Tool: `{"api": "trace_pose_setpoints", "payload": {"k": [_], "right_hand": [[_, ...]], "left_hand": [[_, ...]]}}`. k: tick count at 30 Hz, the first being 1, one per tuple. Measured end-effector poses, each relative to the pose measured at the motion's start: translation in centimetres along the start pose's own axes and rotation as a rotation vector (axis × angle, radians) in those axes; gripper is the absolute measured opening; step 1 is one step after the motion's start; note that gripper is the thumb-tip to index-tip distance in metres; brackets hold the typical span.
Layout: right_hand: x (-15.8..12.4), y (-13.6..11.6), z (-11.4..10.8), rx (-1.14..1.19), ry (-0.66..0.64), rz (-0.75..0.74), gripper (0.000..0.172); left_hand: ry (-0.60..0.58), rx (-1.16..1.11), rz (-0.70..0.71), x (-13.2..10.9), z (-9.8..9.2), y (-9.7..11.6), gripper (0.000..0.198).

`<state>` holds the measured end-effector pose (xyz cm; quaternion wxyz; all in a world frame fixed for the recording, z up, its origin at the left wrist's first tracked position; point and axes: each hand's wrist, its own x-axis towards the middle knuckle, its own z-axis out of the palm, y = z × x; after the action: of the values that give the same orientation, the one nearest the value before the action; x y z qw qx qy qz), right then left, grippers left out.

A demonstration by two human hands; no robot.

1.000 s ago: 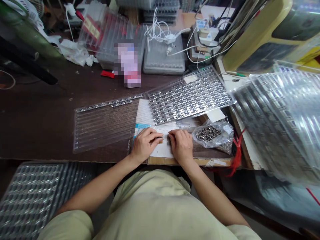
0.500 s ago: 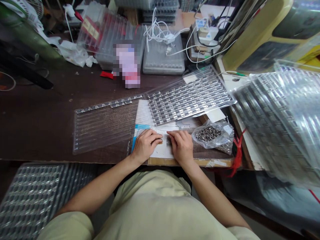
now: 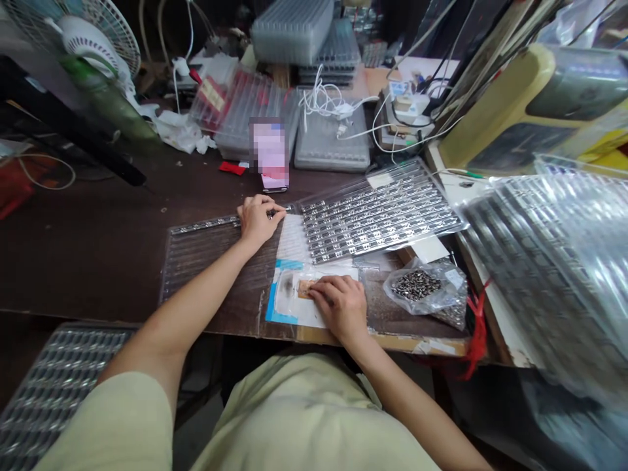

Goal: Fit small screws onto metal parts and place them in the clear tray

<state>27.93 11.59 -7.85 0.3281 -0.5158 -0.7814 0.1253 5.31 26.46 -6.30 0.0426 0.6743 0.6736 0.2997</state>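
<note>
My left hand (image 3: 258,219) pinches a small dark metal part at its fingertips, at the end of a row of metal pieces along the top edge of a clear plastic tray (image 3: 210,265). My right hand (image 3: 341,307) lies flat on a white paper sheet (image 3: 294,304), its fingertips at a small tan patch (image 3: 307,288). To the right of the paper sheet, a second clear tray (image 3: 383,212) holds dense rows of metal connectors. A clear plastic bag of small metal parts (image 3: 416,286) lies beyond my right hand.
The dark work surface (image 3: 98,242) ends in an edge close to my body. Stacks of clear trays (image 3: 554,261) rise at the right, with another tray (image 3: 53,399) at lower left. White cables (image 3: 326,101), grey trays (image 3: 332,137) and a fan (image 3: 88,39) stand behind.
My left hand has moved off the paper to the far left tray's row. My right hand has shifted slightly left, and the view has tilted up, showing more of the back of the bench.
</note>
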Motion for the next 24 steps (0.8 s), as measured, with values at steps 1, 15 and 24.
{"api": "trace_pose_setpoints", "payload": {"k": [1,15,24], "right_hand": [[0.0,0.1,0.0,0.0,0.003,0.0,0.009],[-0.2,-0.1,-0.2,0.004,-0.047,0.008,0.011],[-0.3,0.4,-0.1,0.042,-0.035,0.05,0.009]], "left_hand": [[0.003,0.009,0.0,-0.3,0.0,-0.4,0.009],[-0.152,0.008,0.136,3.6,2.7,5.2,0.014],[-0.356,-0.756,-0.164,-5.1,-4.6,3.4,0.03]]}}
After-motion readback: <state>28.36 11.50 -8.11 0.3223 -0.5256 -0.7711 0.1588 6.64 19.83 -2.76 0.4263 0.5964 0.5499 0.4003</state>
